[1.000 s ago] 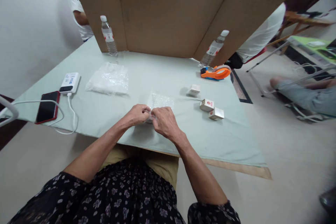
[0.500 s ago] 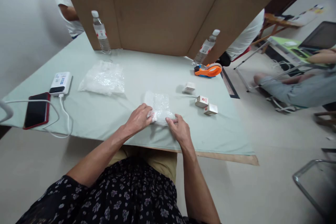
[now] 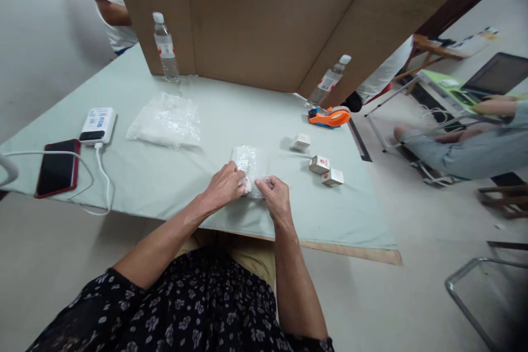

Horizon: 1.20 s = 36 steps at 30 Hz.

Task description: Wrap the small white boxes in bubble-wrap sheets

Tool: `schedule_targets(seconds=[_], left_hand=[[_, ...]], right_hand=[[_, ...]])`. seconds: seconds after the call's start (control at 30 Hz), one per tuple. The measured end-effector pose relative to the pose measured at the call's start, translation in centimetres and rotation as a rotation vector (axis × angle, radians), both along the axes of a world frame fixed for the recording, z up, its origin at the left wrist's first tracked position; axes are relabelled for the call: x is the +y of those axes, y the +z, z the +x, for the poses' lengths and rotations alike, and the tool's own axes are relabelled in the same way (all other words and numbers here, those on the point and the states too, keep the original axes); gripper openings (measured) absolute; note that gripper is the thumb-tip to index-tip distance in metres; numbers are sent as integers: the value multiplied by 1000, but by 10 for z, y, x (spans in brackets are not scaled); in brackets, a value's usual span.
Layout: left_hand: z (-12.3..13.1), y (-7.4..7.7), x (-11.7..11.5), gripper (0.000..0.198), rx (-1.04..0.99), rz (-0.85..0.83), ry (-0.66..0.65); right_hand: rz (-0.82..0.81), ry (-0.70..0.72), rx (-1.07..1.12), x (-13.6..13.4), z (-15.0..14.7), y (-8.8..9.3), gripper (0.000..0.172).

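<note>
Near the front edge of the table lies a small bubble wrap bag (image 3: 249, 158). My left hand (image 3: 226, 186) is closed on its left side, where a bit of white and red shows under the fingertips; what that is I cannot make out. At the bag's right side my right hand (image 3: 275, 197) pinches the clear plastic between thumb and fingers. To the right sit three small white boxes: one alone (image 3: 301, 142), a second with a red mark (image 3: 319, 164), and a third (image 3: 333, 177) almost touching the second.
A pile of bubble wrap (image 3: 165, 121) lies left of centre. Farther left are a power bank (image 3: 98, 125) with a cable and a phone (image 3: 58, 169). Water bottles (image 3: 166, 49) stand before a cardboard panel (image 3: 256, 22). An orange tape dispenser (image 3: 330, 117) is at the right edge.
My right hand has moved a little left, closer to my left hand, and its fingers now pinch the plastic. The bubble wrap bag has shifted and folded between my hands.
</note>
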<state>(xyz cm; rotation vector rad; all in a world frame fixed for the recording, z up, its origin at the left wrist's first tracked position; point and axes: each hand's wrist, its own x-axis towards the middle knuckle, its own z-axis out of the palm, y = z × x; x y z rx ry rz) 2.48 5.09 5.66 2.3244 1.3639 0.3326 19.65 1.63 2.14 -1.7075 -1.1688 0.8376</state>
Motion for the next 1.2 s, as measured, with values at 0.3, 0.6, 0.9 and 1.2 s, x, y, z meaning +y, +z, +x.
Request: schedule_targets(seconds=[0.3,0.6,0.9,1.2], left_hand=[[-3,-5,6,15,-89,-102,-1],[-6,-12,6,50,-333,-198,45],[5,-18,-3,47,-527,-296,271],[5,-25,3,50,-449,-279,231]], right_hand=[[-5,152,-252,4,-34,30,22],[-143,696,-210,7,-6,54,28],[-146,673,-880,16,-29,65,12],[-4,570,-375,34,21,44,26]])
